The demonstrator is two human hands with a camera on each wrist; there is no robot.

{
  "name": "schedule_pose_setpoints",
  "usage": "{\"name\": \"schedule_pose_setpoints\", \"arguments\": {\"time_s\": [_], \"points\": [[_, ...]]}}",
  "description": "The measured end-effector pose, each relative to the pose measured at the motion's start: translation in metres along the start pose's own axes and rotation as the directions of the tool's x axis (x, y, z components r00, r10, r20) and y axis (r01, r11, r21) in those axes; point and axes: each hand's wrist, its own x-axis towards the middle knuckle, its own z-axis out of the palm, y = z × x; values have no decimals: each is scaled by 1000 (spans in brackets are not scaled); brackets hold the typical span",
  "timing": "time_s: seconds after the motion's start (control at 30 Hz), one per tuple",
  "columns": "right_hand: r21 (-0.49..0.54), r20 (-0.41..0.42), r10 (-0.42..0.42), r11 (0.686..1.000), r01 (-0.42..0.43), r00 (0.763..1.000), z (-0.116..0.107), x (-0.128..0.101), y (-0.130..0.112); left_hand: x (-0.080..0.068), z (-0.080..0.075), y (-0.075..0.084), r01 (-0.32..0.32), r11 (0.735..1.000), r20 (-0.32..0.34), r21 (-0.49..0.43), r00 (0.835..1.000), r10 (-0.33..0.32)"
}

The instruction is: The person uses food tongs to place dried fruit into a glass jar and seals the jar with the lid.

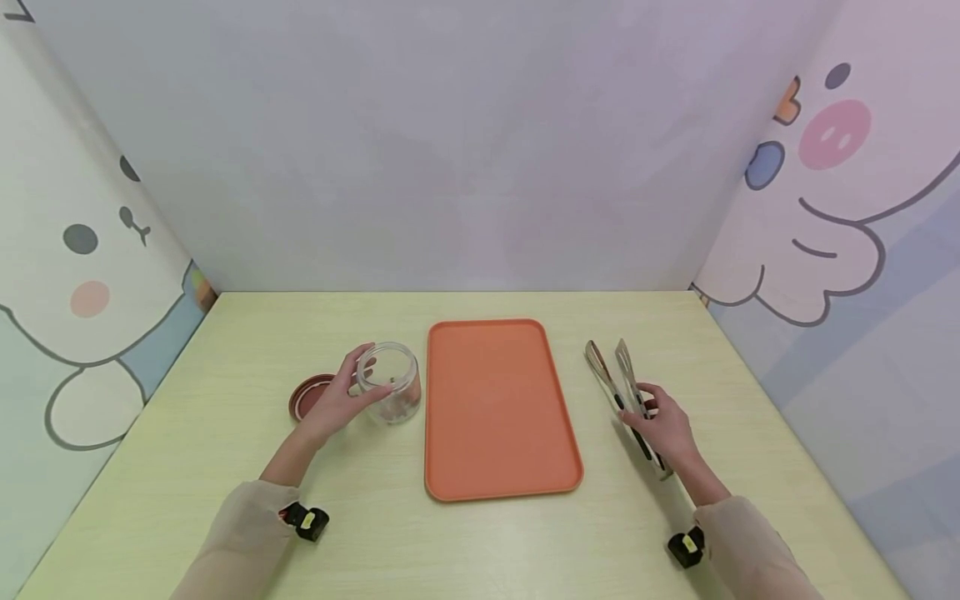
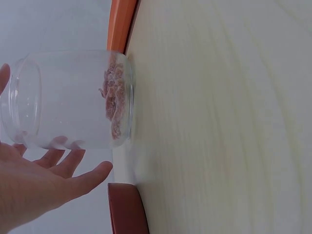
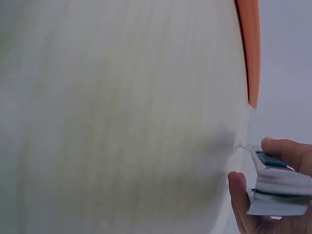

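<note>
A clear glass jar (image 1: 403, 402) stands upright on the table, left of the orange tray. My left hand (image 1: 339, 407) holds it near the rim, thumb on the near side and fingers around the far side. Small reddish, lumpy pieces (image 2: 114, 97) lie in the jar's bottom; their kind is unclear. Right of the tray, my right hand (image 1: 667, 427) grips metal tongs (image 1: 628, 367) with dark grip strips between thumb and fingers. The tongs' arms are spread apart, tips pointing away from me. In the right wrist view, the tongs' hinge end (image 3: 279, 184) faces the camera.
An orange rectangular tray (image 1: 498, 408) lies flat mid-table between both hands. A dark red lid (image 1: 303, 398) lies behind the left hand, partly covered by it. Patterned walls (image 1: 840, 250) border the table's sides, with a plain wall (image 1: 465, 167) at the back.
</note>
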Motion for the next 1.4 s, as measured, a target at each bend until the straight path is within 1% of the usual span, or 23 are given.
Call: {"name": "schedule_pose_setpoints", "arguments": {"time_s": [0.2, 0.3, 0.4, 0.6, 0.7, 0.87, 0.9, 1.13, 1.4], "points": [[-32, 32, -19, 999, 20, 999, -1, 0, 0, 8, -2, -21, -2, 1000, -2, -6, 1000, 2], [-49, 38, -24, 999, 25, 999, -2, -1, -1, 10, -2, -25, -6, 1000, -5, 1, 1000, 6], [-72, 44, -27, 997, 30, 999, -2, -2, -3, 8, -2, -20, -4, 1000, -3, -9, 1000, 4], [-135, 51, -34, 990, 41, 998, -1, -3, -6, -2, 0, 2, -4, 1000, -1, -1, 1000, 4], [-143, 53, -41, 989, 49, 998, 0, -3, -6, -4, 1, 7, -4, 1000, -1, 11, 1000, 4], [-144, 55, -56, 987, 64, 997, 0, -3, -6, -4, 1, 7, 8, 1000, -6, 14, 1000, -8], [-144, 56, -59, 987, 66, 997, 0, -3, -6, -3, 1, 6, 12, 1000, -7, 12, 1000, -12], [-133, 57, -55, 989, 63, 997, -1, -5, -9, 9, -3, -25, 7, 1000, -8, 26, 1000, -7], [-119, 32, -54, 991, 58, 998, -9, -5, -11, 10, -3, -27, -3, 1000, -13, 18, 1000, 3]]}}
